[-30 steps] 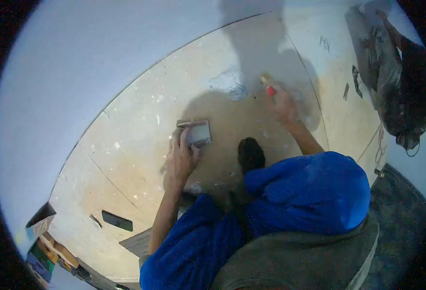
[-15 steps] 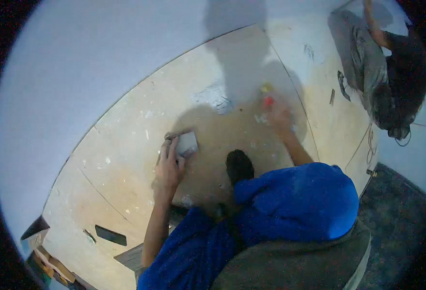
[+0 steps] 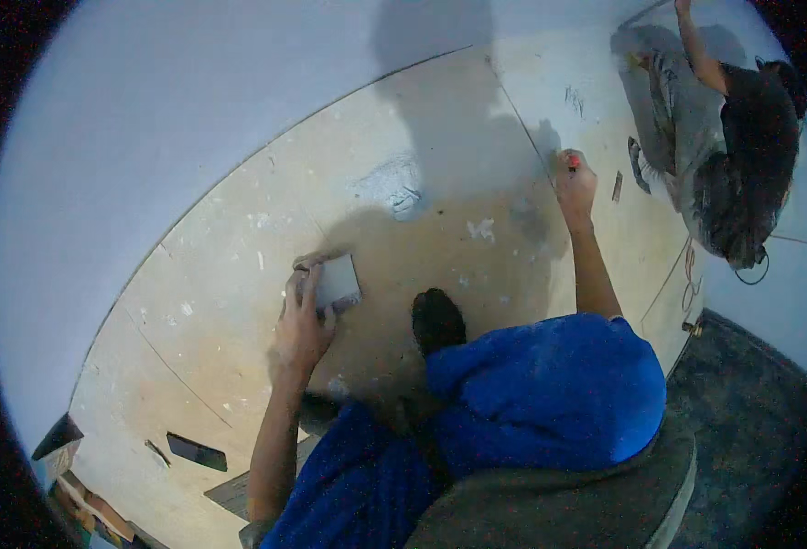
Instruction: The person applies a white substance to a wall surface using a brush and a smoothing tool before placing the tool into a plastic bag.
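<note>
My left hand (image 3: 301, 322) is closed on a pale square piece (image 3: 337, 282), like a small tile, with the fingers over its left edge. Whether the piece rests on the board is hard to tell. Out to the right, my right hand (image 3: 577, 190) is wrapped round a small tool with a red part (image 3: 573, 163) showing at the fingers; its kind is too small to make out. A patch of grey-white powder or paste (image 3: 403, 197) lies on the beige board between and beyond my hands.
A dark phone (image 3: 196, 451) lies at the lower left, near a box of odds and ends (image 3: 92, 508). My dark shoe (image 3: 438, 320) rests on the board. Another person (image 3: 742, 156) crouches at the upper right, with a thin strip (image 3: 617, 186) and a cable (image 3: 692, 274) nearby.
My right hand has swung to the right and away from me with the small red tool. My left hand keeps its hold on the pale square piece. The whole view has shifted slightly.
</note>
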Available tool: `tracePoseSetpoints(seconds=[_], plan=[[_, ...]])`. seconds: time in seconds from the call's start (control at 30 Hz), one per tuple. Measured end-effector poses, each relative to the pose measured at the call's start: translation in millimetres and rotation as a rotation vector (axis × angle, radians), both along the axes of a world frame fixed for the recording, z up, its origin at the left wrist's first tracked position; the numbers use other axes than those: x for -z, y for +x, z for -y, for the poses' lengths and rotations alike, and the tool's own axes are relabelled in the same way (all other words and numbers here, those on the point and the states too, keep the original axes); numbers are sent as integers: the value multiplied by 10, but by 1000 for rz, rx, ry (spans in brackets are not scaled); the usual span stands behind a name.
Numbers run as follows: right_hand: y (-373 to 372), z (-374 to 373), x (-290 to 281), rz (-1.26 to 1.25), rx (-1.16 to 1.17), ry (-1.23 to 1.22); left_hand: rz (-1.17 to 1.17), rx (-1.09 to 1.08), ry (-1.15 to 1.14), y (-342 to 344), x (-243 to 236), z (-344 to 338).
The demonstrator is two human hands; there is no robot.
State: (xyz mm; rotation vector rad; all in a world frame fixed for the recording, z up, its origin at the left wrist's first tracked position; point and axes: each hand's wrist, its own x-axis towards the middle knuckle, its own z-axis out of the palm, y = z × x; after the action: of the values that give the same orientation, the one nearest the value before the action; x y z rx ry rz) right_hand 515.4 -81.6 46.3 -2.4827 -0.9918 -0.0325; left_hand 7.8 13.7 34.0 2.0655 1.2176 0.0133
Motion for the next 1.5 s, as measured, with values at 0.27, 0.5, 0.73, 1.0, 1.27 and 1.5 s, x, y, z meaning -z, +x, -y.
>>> tracePoseSetpoints(seconds=[0.27,0.5,0.73,1.0,1.27,1.5], plan=[[-1471,-106,349,-26,-429,102,-111,17,-79,89,-156,-126],[-938,363,-351,-541,-25,266,-39,80,35,31,140,-101],[-1621,907,-438,-432,190,-135,33,147,84,49,204,-114],[-2442,116,-155,-321,-493,138,166,80,122,19,97,-50],[-2089,-17,-255,-345,-238,-231,65,32,126,-5,329,94],[-1897,-49,-625,-391,-199,-233,146,-17,159,-95,406,67]])
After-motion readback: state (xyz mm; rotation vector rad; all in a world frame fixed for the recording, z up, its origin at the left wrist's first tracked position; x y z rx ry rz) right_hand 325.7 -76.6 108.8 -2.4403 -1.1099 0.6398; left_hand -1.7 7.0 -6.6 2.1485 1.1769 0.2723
